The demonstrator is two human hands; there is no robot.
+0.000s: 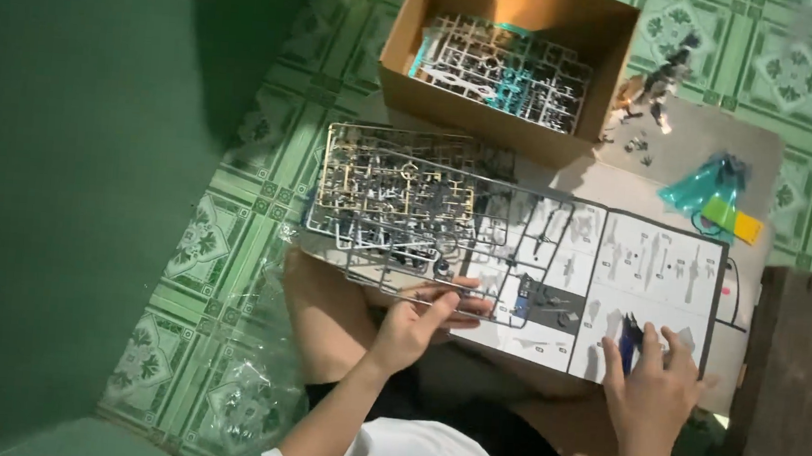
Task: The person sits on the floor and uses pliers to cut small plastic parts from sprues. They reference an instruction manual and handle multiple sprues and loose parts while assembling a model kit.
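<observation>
Holding on with my left hand, I pinch the near edge of a gray plastic parts frame between thumb and fingers. My right hand lies on the open instruction sheet, and its fingers are closed around a small dark blue cutter. I cannot tell if the blades are open.

From the head view, the gray frame lies across my lap and the sheet, on top of a stack of other frames, some gold and some silver. Its long side runs left to right, a bit tilted, with the far end going up toward the left. The cutter points away from me, up the sheet.

How far am I? I think I am near the start or the middle. Most little parts are not cut out of the frames. A cardboard box farther away holds more frames, white and teal ones, untouched. But something is done already: a small dark built figure piece lies on the gray mat past the box, with a few tiny loose bits beside it. A teal plastic bag lies near there too. Clear empty bags sit on the green tiled floor at my left
</observation>
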